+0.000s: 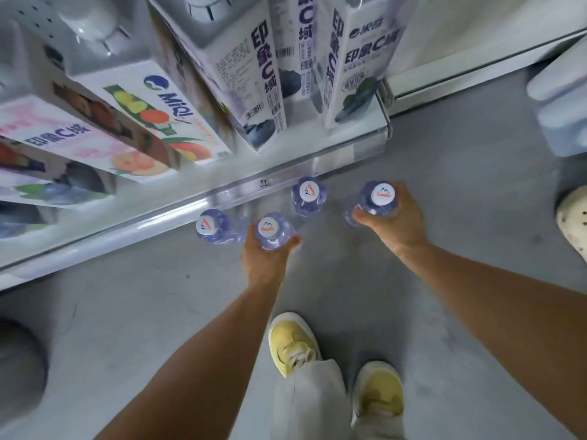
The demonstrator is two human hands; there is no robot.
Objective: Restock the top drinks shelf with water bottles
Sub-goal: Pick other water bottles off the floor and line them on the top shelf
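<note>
Several clear water bottles with white caps stand on the grey floor below the shelf edge, seen from above. My left hand (pixel 263 258) grips one bottle (pixel 269 229) by its shoulder, fingers curled round it. My right hand (pixel 395 217) grips another bottle (pixel 382 195) the same way. Two more bottles stand free: one (pixel 208 225) just left of my left hand, one (pixel 309 192) between my hands, close to the shelf.
A white shelf (pixel 190 198) runs diagonally across the upper left, loaded with tall drink cartons (pixel 254 74). My yellow shoes (pixel 293 341) stand on the floor below. Another person's pale shoe (pixel 573 217) is at the right edge. A dark round object (pixel 19 360) sits lower left.
</note>
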